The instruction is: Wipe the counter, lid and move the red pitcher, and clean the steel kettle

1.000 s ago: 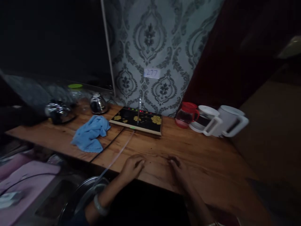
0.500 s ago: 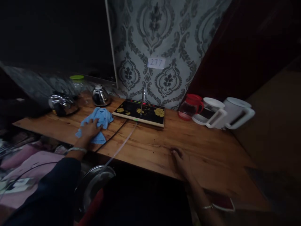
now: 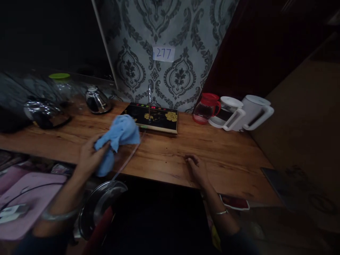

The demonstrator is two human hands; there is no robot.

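Observation:
A crumpled light-blue cloth [image 3: 123, 131] is gripped in my left hand [image 3: 91, 154], lifted above the left part of the wooden counter. The cloth hangs in front of a black hot plate [image 3: 159, 120] printed with yellow flowers and covers its near left corner. A thin metal spout [image 3: 149, 101] rises at the plate, and a clear tube [image 3: 127, 159] runs from its front edge toward a round metal pot below. My right hand [image 3: 197, 168] rests on the counter top with its fingers loosely curled; whether it holds anything small is hidden.
On the left stand two shiny kettles [image 3: 97, 100] [image 3: 45, 112] and a glass jar with a green lid [image 3: 60, 76]. A red-lidded jug [image 3: 204, 109] and two white-handled jugs [image 3: 225, 111] [image 3: 253, 111] line the right back. Below the counter's edge sits a metal pot [image 3: 91, 209].
My left hand has closed on the blue cloth and raised it off the counter, moving it nearer the hot plate. My right hand stays on the counter while the view shifts.

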